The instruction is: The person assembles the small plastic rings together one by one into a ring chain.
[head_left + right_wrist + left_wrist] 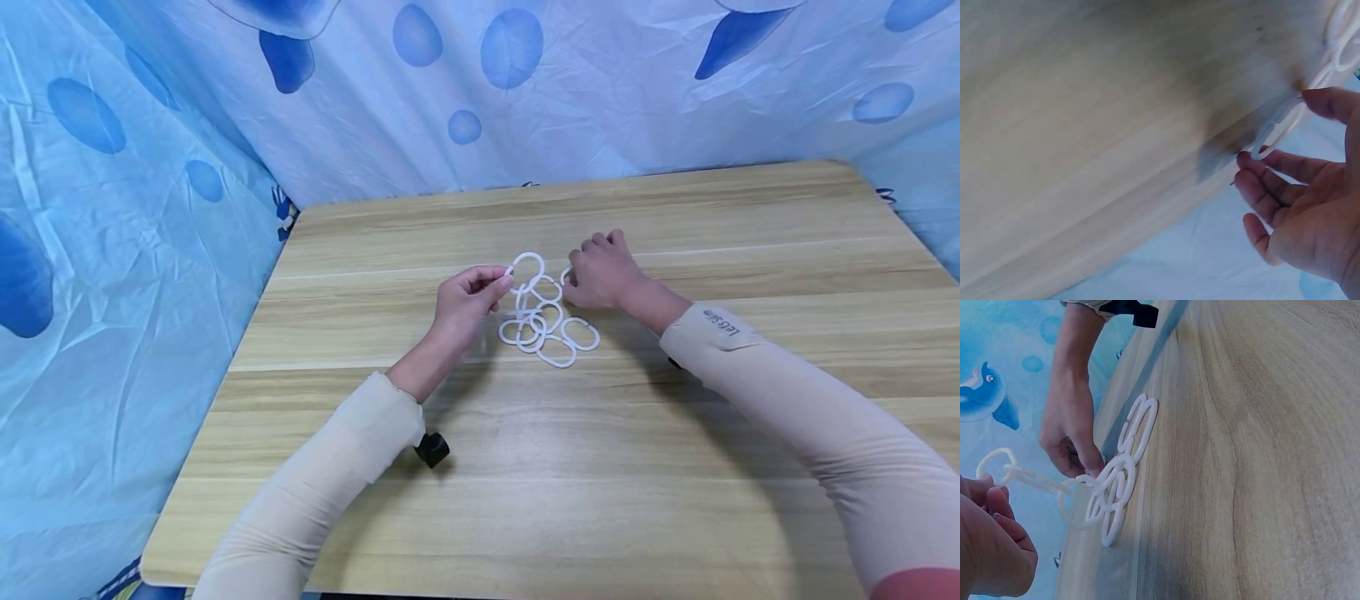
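Observation:
My left hand (467,304) pinches a white plastic C-shaped ring (531,254) between thumb and fingers, lifted off the table. More white rings hang linked from it in the left wrist view, leading down to several rings (1130,469) heaped on the tabletop. To the right of the heap, my right hand (603,271) reaches down to the table. Its thumb and a finger hold a single white ring (1277,142) by opposite ends, with the other fingers loosely bent. In the head view that hand covers most of this ring.
The wooden table (525,500) spreads around the rings. A blue patterned curtain (360,125) hangs behind it and along the left side. Below my left sleeve (330,475) a small black device (432,450) shows at the wrist.

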Demonstrator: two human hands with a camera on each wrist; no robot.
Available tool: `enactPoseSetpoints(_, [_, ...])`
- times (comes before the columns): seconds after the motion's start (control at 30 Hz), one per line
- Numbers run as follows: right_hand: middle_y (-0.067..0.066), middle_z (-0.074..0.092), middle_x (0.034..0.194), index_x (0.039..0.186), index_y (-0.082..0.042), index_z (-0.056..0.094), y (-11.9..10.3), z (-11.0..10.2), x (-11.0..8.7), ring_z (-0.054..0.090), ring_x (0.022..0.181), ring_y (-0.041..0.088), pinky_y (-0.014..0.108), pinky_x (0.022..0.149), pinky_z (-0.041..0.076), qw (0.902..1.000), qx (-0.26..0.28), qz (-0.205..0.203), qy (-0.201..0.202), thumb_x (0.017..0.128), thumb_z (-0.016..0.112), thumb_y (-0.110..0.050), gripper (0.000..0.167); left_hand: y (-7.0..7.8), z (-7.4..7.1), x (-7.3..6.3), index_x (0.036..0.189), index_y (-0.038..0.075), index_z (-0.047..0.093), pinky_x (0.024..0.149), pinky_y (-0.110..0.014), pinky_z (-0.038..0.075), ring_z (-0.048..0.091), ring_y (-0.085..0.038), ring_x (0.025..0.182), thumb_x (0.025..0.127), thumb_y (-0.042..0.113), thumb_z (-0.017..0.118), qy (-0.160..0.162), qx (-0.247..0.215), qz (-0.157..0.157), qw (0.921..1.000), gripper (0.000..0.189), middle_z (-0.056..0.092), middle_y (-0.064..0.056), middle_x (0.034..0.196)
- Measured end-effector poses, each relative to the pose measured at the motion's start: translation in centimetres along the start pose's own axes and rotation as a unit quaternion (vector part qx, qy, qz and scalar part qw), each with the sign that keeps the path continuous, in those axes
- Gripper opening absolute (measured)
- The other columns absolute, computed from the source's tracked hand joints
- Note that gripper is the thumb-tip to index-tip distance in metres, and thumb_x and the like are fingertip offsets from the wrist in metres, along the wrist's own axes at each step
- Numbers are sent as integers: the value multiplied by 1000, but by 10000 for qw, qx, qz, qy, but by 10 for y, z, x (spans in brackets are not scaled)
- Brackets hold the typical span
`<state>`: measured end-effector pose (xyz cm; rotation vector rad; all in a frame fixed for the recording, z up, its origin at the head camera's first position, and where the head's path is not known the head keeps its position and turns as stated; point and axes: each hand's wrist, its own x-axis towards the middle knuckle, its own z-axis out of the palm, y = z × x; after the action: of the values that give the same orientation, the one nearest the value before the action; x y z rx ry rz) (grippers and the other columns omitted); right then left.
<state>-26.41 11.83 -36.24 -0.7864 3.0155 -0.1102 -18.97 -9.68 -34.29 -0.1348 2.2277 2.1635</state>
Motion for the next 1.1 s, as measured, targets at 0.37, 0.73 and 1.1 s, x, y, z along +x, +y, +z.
enactPoseSetpoints(0.37, [14, 68, 96, 96, -2, 67, 14, -5, 0, 55, 93, 33, 51, 93, 32, 9918, 880, -412, 827, 82, 62, -38, 39, -1, 0, 1, 103, 2, 70, 62, -17, 46, 51, -8, 66, 88, 12, 71, -28, 41, -4, 10000, 18, 64, 1, 83])
enactPoseSetpoints(0.73, [16, 67, 93, 107, 0, 66, 20, -21, -9, 58, 91, 31, 47, 89, 40, 9497, 2831, -329, 1295, 81, 68, -24, 36, -1, 1, 1, 103, 0, 69, 62, -17, 46, 53, -14, 71, 88, 11, 71, -103, -26, -21, 9999, 19, 63, 1, 82])
enactPoseSetpoints(1.1, [13, 68, 98, 108, -2, 68, 15, -28, -14, 58, 93, 26, 41, 88, 41, 9209, 3225, -751, 2055, 77, 74, -17, 35, -1, 2, 1, 103, 0, 70, 64, -18, 47, 54, -22, 78, 87, 11, 72, -168, -22, -34, 9999, 19, 64, 1, 83])
